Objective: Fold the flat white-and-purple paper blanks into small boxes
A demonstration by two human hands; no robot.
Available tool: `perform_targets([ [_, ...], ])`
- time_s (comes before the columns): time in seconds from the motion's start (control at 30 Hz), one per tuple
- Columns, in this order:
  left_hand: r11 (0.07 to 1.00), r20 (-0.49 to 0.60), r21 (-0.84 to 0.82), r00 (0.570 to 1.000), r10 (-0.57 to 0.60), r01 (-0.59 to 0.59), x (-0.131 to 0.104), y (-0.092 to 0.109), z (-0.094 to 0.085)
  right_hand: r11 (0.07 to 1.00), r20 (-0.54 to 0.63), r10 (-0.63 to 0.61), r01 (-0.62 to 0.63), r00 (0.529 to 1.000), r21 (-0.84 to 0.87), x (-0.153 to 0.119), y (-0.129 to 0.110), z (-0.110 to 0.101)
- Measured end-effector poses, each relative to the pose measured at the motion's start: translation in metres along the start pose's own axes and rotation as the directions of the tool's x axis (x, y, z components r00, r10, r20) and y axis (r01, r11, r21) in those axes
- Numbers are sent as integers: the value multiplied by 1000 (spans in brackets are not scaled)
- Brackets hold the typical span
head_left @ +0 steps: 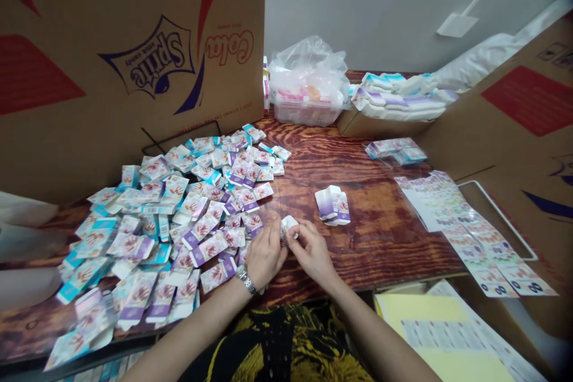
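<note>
Got my left hand (265, 253) and right hand (314, 252) both pinching a small carton (289, 223) over the table (304, 158); box pile (208, 230) crowds the left, stacked cartons (333, 205) sit near, big Sprite box (134, 80) walls off back-left.

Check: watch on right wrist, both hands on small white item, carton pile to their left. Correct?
No: the head view shows the watch on the left wrist. Left hand, right hand, small white item and carton pile are as you say.

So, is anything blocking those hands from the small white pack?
Nothing visible: the left hand and right hand are both at the small white pack. The heap of cartons lies left of it, the white-and-purple stack to its right, neither in between.
</note>
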State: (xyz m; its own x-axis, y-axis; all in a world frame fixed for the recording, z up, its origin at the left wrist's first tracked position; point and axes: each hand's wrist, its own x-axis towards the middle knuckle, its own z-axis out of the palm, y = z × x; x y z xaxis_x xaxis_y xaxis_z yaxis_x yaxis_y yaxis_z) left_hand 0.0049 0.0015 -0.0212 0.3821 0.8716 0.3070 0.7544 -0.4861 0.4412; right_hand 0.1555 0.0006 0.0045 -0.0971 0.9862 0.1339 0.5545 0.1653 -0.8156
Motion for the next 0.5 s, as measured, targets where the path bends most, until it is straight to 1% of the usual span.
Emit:
perform_targets([
  [0.07, 996, -32, -81, 999, -27, 24, 1, 0, -4, 999, -49, -36, 36, 998, 5, -1, -5, -5],
  [0.13, 982, -45, -173, 995, -87, 78, 2, 0, -9, 994, -103, -103, 98, 989, -56, -2, -6, -8],
  [0.17, 972, -46, -210, 992, -118, 106, 2, 0, -11, 985, -112, -147, 136, 983, -102, -3, -7, -9],
  [0.23, 958, -46, -258, 988, -145, 129, 2, 2, -15, 965, -77, -217, 202, 973, -170, -5, -7, -10],
  [0.3, 956, -62, -277, 991, -122, 100, 2, 4, -19, 964, -22, -226, 221, 974, -150, -7, -8, -10],
  [0.37, 956, -67, -287, 995, -80, 57, 2, 5, -21, 985, 23, -167, 168, 986, -43, -8, -11, -9],
  [0.43, 955, -53, -293, 997, -59, 41, 2, 5, -22, 991, 24, -55, 52, 998, 120, -6, -15, -10],
  [0.5, 961, -30, -276, 999, -33, 24, 2, 5, -23, 954, 10, 79, -79, 997, 289, -2, -18, -10],
])
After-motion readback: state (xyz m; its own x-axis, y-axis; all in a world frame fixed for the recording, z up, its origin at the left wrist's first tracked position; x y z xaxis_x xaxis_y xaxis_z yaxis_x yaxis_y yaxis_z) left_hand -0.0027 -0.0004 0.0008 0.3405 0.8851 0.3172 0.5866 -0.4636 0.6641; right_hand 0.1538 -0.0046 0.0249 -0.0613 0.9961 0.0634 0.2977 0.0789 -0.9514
